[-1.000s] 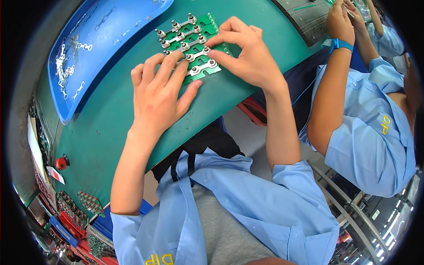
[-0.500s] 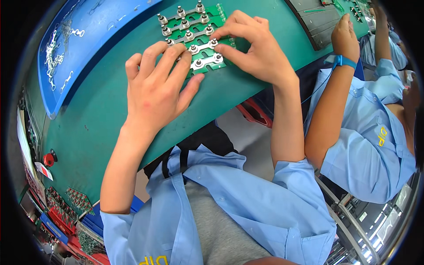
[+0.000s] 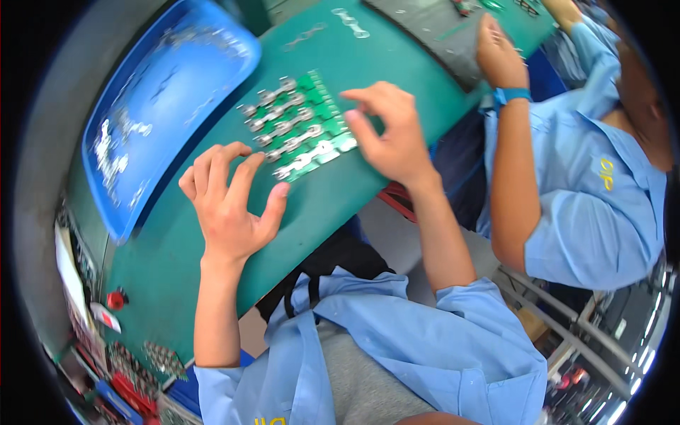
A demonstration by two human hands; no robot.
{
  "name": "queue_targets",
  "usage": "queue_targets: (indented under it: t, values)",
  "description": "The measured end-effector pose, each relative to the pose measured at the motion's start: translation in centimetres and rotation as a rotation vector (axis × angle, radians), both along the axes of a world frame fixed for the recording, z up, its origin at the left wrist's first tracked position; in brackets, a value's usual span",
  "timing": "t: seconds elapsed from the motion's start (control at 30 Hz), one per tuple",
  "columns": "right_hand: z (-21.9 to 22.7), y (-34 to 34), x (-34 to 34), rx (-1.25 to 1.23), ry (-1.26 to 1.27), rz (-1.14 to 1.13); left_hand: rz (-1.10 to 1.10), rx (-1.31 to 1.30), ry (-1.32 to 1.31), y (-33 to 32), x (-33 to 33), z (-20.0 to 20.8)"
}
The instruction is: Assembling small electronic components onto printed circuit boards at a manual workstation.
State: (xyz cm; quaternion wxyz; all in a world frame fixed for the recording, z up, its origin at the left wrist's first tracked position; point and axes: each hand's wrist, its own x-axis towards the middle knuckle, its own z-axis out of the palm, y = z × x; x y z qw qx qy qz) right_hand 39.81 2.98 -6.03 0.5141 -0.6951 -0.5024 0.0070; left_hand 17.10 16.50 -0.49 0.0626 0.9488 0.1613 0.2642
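A green circuit board (image 3: 320, 100) lies on the green table, a little blurred. Several silver metal strips (image 3: 292, 144) with round posts cross it in rows. At its near left corner hovers my left hand (image 3: 230, 205), fingers spread and curved, with nothing visible in it. Off the board's right edge is my right hand (image 3: 393, 134), thumb and forefinger apart and no object between them; its other fingers are partly hidden.
A blue tray (image 3: 185, 131) with loose metal strips stands at the left. Two strips (image 3: 351, 23) lie beyond the board. At the right sits a co-worker, whose hand (image 3: 501, 60) is over a dark mat (image 3: 425, 39). A red spool (image 3: 116, 299) sits at the table's left.
Both hands have drawn back from the strips, and the fingers have parted. The view has shifted, bringing more of the tray and the far tabletop into sight.
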Motion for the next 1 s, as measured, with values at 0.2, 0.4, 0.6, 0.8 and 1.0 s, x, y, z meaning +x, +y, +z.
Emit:
queue_targets:
  t: [0.2, 0.4, 0.6, 0.8, 1.0]
  values:
    - [0.6, -2.4, -0.2, -0.010, 0.010, -0.112, 0.342, 0.034, 0.028, -0.1, -12.2, 0.4]
    - [-0.7, -2.8, 0.6, 0.015, -0.034, -0.135, 0.746, -0.026, -0.004, -2.7, -27.2, -1.2]
    - [0.4, -4.6, -7.5, 0.119, -0.150, -0.027, 1.049, 0.033, 0.070, -4.5, -40.3, 1.1]
    - [-0.4, -3.4, -12.3, 0.082, -0.073, 0.112, 1.527, -0.106, -0.058, -5.4, -44.8, 0.0]
    - [-0.5, -3.1, -12.6, 0.024, -0.076, 0.110, 1.626, -0.343, -0.063, -5.4, -43.5, -2.1]
